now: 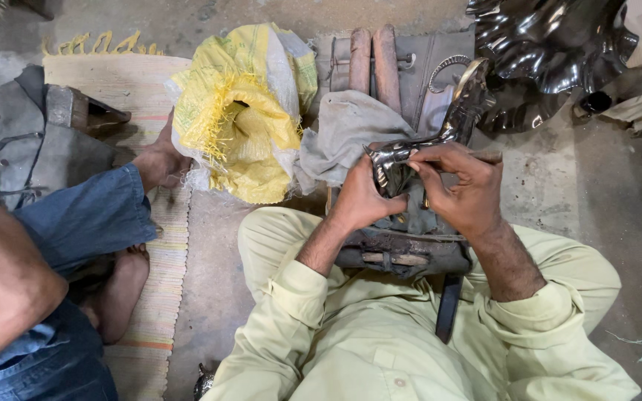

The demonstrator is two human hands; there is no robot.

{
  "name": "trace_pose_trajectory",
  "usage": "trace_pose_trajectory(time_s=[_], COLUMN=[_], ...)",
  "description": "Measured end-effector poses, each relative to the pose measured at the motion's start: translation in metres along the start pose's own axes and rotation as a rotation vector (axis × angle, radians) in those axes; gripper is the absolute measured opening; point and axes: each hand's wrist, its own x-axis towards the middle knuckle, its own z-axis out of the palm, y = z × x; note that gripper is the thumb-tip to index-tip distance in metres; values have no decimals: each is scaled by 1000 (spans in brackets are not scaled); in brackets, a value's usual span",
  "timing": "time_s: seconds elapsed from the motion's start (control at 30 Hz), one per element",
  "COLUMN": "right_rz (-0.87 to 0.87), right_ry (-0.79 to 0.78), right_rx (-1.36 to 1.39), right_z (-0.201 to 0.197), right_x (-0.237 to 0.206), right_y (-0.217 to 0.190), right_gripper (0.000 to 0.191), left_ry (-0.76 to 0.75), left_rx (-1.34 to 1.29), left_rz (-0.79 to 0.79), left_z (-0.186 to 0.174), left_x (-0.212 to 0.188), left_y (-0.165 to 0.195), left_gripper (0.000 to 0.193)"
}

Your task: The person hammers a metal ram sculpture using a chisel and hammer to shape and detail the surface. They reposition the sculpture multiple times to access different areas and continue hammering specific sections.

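Left hand (pixel 362 194) fingers grip the metal figure (pixel 455 122); right hand (pixel 464 182) fingers pinch, seemingly, a thin tool (pixel 488 157).

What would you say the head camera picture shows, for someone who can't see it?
A seated person's left hand steadies a shiny metal figurine on a grey cloth while the right hand works on it with a thin tool. Beside them, another person's hand touches a yellow sack.
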Motion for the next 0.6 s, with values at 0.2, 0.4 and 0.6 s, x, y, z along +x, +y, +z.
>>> trace_pose_trajectory(time_s=[0.2,0.4,0.6], right_rz=[-73,-79,-127], right_ry=[20,15,7], right_rx=[-80,-69,-63], right_z=[2,2,0], right_x=[-7,-8,-9], right_y=[3,5,8], right_gripper=[16,17,16], left_ry=[17,14,16], left_rx=[-21,-4,-3], left_rz=[28,17,-14], left_z=[1,1,2], left_x=[0,2,1], left_y=[1,1,1], left_gripper=[75,73,74])
